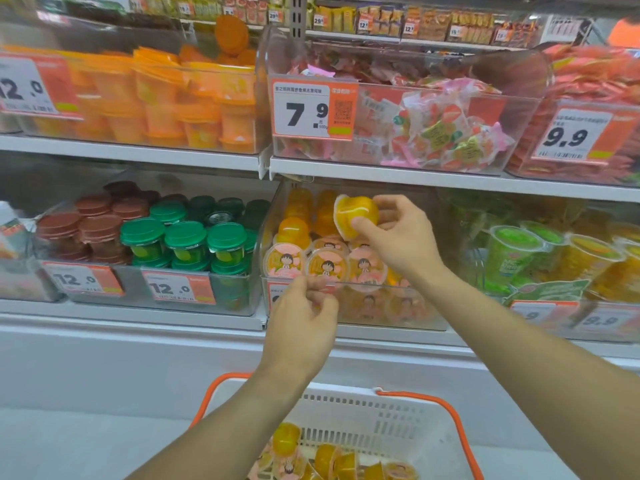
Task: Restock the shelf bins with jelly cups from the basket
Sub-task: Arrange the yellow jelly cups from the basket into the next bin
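We pinch yellow jelly cup [355, 216] in right hand [398, 237], frame centre, above clear bin [346, 308]. Left hand [304, 323] at bin front edge, fingers loosely curled, apparently holding nothing. Basket [391, 427] bottom centre, cups left. Risk we judge: tilted cup slips from pinch, topples stacked row.

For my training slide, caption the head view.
Right hand holds a yellow jelly cup over the clear shelf bin.

- Jelly cup [355, 216] above clear shelf bin [349, 285]: translucent yellow-orange.
- Cups inside bin: pink lids [327, 266], cartoon-girl print.
- Left of bin: green-lidded cups [185, 237], brown-lidded cups [90, 223].
- Below bin: white basket [374, 420], orange handles [446, 420].
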